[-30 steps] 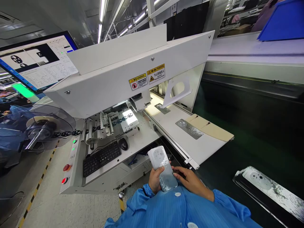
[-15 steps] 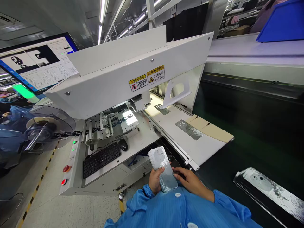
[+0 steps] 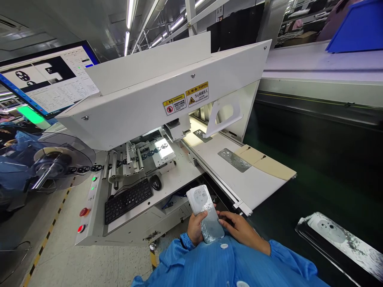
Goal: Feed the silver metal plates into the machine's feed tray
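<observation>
Held in front of my body, a stack of silvery phone back covers [image 3: 212,226] tilts slightly, its round camera area with several holes at the top. My left hand [image 3: 195,229] is closed around it, thumb on the front face and fingertips showing at the far edge. My right hand [image 3: 241,230] has its bent fingers and thumb against the stack's right edge. Ahead on the white conveyor belt [image 3: 220,177] lies a phone back cover [image 3: 235,160]. Another cover [image 3: 202,136] sits farther up the belt, under the machine's light.
A white machine [image 3: 143,99] with warning labels spans the front. Its shelf carries a keyboard [image 3: 128,201] and mouse [image 3: 155,182]. At left are a film reel [image 3: 54,159] and red buttons [image 3: 84,211]. More covers [image 3: 332,231] lie on a black tray at right.
The covers on the belt have shifted slightly left and toward the machine. My hands and the stack keep practically the same position.
</observation>
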`<state>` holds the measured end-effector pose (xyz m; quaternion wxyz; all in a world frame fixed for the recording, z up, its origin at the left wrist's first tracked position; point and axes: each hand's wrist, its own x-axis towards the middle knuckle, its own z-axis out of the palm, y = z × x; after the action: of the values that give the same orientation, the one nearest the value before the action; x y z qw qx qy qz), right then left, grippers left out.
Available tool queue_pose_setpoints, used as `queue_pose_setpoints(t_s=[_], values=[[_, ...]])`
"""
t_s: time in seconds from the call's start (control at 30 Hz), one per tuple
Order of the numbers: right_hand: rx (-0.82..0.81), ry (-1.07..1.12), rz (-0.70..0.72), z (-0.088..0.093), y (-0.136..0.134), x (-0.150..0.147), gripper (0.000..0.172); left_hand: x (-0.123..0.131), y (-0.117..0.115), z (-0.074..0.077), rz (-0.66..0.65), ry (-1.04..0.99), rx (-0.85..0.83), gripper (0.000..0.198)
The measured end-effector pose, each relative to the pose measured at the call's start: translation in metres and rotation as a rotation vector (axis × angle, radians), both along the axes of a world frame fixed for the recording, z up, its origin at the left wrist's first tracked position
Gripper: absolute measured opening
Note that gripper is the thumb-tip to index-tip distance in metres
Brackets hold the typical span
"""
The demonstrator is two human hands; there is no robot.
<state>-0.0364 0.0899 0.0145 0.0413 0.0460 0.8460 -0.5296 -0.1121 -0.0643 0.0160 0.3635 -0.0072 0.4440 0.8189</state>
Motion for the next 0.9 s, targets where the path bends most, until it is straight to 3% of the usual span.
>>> queue_pose_setpoints(t_s=[0.57,0.9], values=[[0.025,0.005,0.006,0.003,-0.001,0.000,0.051,0.001,0.001,0.012,-0.001,-0.055,-0.010,0.041],[0.042,0.022,0.007,0.005,-0.002,0.001,0.051,0.002,0.002,-0.010,0.132,-0.044,0.011,0.050]])
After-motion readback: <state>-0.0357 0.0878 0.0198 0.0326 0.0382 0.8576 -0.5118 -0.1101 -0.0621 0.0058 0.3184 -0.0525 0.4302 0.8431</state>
